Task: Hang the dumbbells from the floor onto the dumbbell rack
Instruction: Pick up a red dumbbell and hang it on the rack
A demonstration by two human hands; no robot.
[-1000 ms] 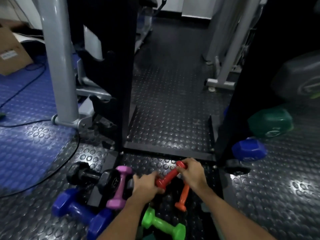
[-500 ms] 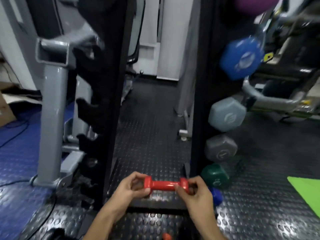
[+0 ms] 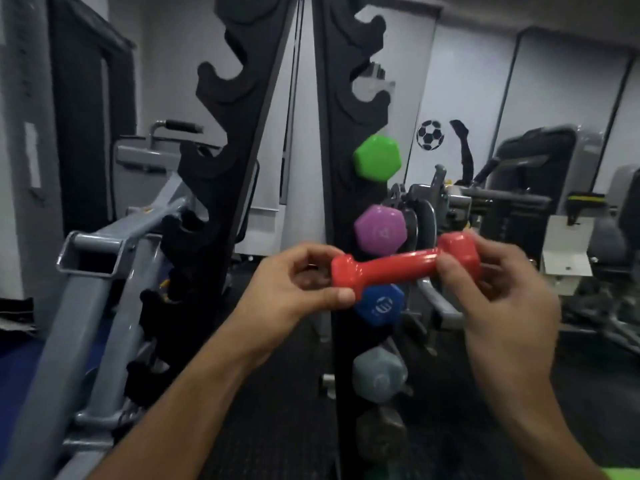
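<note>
The rack (image 3: 341,188) is seen as two black uprights with hooked cradles, and it is already partly filled: on the right upright a green dumbbell (image 3: 376,158), a purple one (image 3: 379,229), a blue one (image 3: 380,304) and a grey one (image 3: 380,375) are hung in a column, with a darker one dimly made out below. The cradles above the green dumbbell are seen to be free, so the task is judged well begun but not finished; how many dumbbells are left on the floor cannot be told, since that part of the floor is not shown.

Grey gym machines (image 3: 104,271) are seen to the left of the rack, and further equipment is stood to the right, before a white wall marked with a football sticker (image 3: 429,134). None of this is set between the hands and the rack; only the hung dumbbells are to be cleared on the way to a free cradle.

A red dumbbell (image 3: 403,263) is held level in the air, just in front of the purple and blue ones. Its left head is pinched by the left hand (image 3: 294,284), thumb below and fingers curled above. Its right head is gripped by the right hand (image 3: 498,289), fingers curled round it.
</note>
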